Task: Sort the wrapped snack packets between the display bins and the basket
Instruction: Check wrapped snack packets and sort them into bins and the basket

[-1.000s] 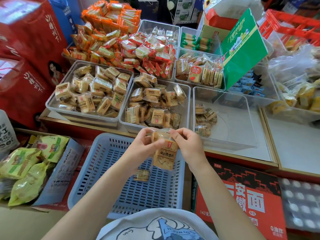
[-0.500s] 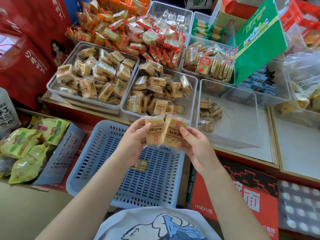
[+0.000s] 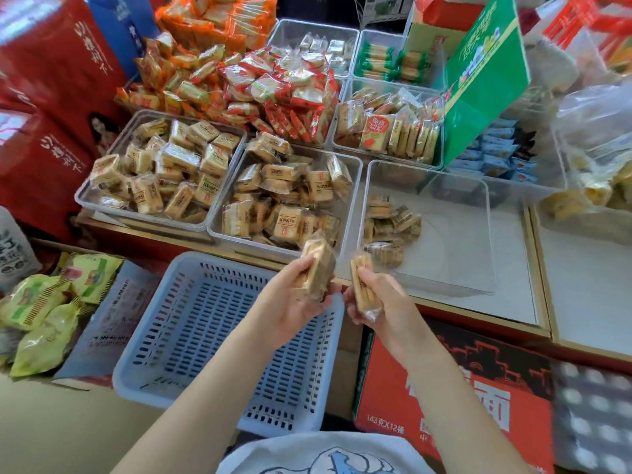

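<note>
Each hand holds one wrapped packet above the far rim of the blue basket [image 3: 191,323], at the worktop's near edge. The left hand [image 3: 290,302] curls its grip round a tan packet [image 3: 316,265]; the right hand [image 3: 379,302] pinches a thinner packet [image 3: 360,282] edge-on. This looks like the sorting step itself. Next, each packet likely goes to its matching bin: the middle bin [image 3: 355,172] or the sparse right bin [image 3: 485,234].
</note>
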A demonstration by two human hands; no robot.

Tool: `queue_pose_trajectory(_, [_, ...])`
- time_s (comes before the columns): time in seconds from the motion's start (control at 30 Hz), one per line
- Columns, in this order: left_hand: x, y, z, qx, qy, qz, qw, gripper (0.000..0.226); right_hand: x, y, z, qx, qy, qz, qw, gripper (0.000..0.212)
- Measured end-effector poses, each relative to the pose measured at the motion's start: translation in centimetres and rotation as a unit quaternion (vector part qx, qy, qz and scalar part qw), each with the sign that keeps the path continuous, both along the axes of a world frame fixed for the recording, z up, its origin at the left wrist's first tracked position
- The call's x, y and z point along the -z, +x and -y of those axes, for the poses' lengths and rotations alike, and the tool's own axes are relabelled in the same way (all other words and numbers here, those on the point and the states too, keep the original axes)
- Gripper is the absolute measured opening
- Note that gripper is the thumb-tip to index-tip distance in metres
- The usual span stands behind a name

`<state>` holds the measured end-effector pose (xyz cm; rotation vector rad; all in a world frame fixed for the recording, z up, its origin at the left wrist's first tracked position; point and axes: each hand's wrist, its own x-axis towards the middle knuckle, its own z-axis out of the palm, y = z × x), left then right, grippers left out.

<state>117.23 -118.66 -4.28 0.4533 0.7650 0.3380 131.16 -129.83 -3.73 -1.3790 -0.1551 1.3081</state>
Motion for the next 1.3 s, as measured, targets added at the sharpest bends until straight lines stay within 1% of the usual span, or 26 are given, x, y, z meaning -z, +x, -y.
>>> queue_pose_trajectory(0.07, [0.3,1.6,0.7,-0.011,0.006,0.0,1.0,0.029,-0.2,1.6,1.0,0.029,0.025,-0.02,0.999,0.048])
queue_pose_trajectory(0.13, [0.5,3.2,1.3,0.002,0.027,-0.014,1.0,0.035,-0.2,3.2,1.9,0.055,0.043,-0.035,0.997,0.041])
queue_pose_trajectory(0.23, [1.0,5.5,1.9,0.02,0.039,-0.029,0.999,0.044,0.0,5.6,2.9,0.084,0.031,-0.026,0.996,0.04])
queue_pose_trajectory(0.3, [1.3,7.0,2.4,0.034,0.053,-0.037,0.997,0.046,0.3,6.9,3.4,0.09,0.028,-0.017,0.995,0.04])
queue_pose_trajectory(0.43, [1.3,9.7,3.1,0.078,0.121,-0.079,0.986,0.043,0.9,9.4,4.1,0.078,0.031,0.004,0.996,0.04])
queue_pose_trajectory(0.5, [1.5,11.1,3.0,0.102,0.163,-0.129,0.973,0.037,1.5,10.8,4.2,0.082,0.022,0.011,0.996,0.038])
queue_pose_trajectory(0.57, [2.0,12.7,2.7,0.11,0.203,-0.211,0.95,0.037,2.1,12.2,4.1,0.103,0.017,0.0,0.994,0.035])
queue_pose_trajectory(0.6, [2.1,13.6,2.6,0.116,0.222,-0.243,0.937,0.043,2.4,12.8,3.9,0.111,0.018,-0.01,0.994,0.035])
queue_pose_trajectory(0.67, [2.6,15.7,2.5,0.148,0.278,-0.28,0.907,0.067,2.7,13.9,3.2,0.118,0.022,-0.029,0.992,0.037])
queue_pose_trajectory(0.7, [3.1,16.7,2.4,0.159,0.309,-0.293,0.891,0.071,2.8,14.3,2.8,0.118,0.023,-0.041,0.992,0.038])
queue_pose_trajectory(0.77, [4.0,18.9,2.3,0.153,0.353,-0.306,0.871,0.06,3.3,15.2,2.0,0.114,0.024,-0.069,0.991,0.043])
queue_pose_trajectory(0.83, [4.6,20.7,2.1,0.157,0.399,-0.298,0.853,0.056,3.9,16.1,1.5,0.103,0.022,-0.083,0.991,0.047])
queue_pose_trajectory(0.87, [5.1,21.4,1.8,0.164,0.434,-0.303,0.833,0.056,4.3,16.6,1.2,0.1,0.017,-0.083,0.991,0.048])
queue_pose_trajectory(0.93, [6.4,22.4,1.3,0.192,0.488,-0.347,0.778,0.053,4.9,17.5,0.9,0.091,0.007,-0.069,0.993,0.048])
queue_pose_trajectory(0.97, [7.1,22.8,1.0,0.202,0.495,-0.358,0.765,0.052,5.2,17.9,0.7,0.089,0.004,-0.061,0.994,0.046])
queue_pose_trajectory(1.03, [8.6,23.1,0.5,0.215,0.489,-0.325,0.781,0.056,5.8,18.4,0.3,0.091,0.0,-0.053,0.994,0.043])
queue_pose_trajectory(1.13, [8.6,23.5,0.3,0.258,0.439,-0.272,0.817,0.066,6.6,19.1,-0.1,0.084,-0.015,-0.024,0.996,0.04])
queue_pose_trajectory(1.17, [8.5,23.4,0.0,0.268,0.44,-0.268,0.814,0.065,7.1,19.5,-0.3,0.082,-0.023,-0.016,0.996,0.039])
queue_pose_trajectory(1.2, [8.4,23.1,-0.3,0.266,0.472,-0.277,0.794,0.062,7.6,19.9,-0.4,0.09,-0.033,-0.013,0.995,0.038])
queue_pose_trajectory(1.23, [8.4,22.6,-0.7,0.255,0.529,-0.298,0.753,0.062,8.3,20.4,-0.6,0.106,-0.048,-0.009,0.993,0.039])
queue_pose_trajectory(1.27, [8.9,21.9,-1.1,0.239,0.592,-0.326,0.697,0.06,9.2,21.0,-0.9,0.122,-0.068,-0.003,0.99,0.041])
queue_pose_trajectory(1.3, [9.4,21.1,-1.6,0.224,0.646,-0.362,0.633,0.059,10.1,21.6,-1.1,0.135,-0.091,0.008,0.987,0.043])
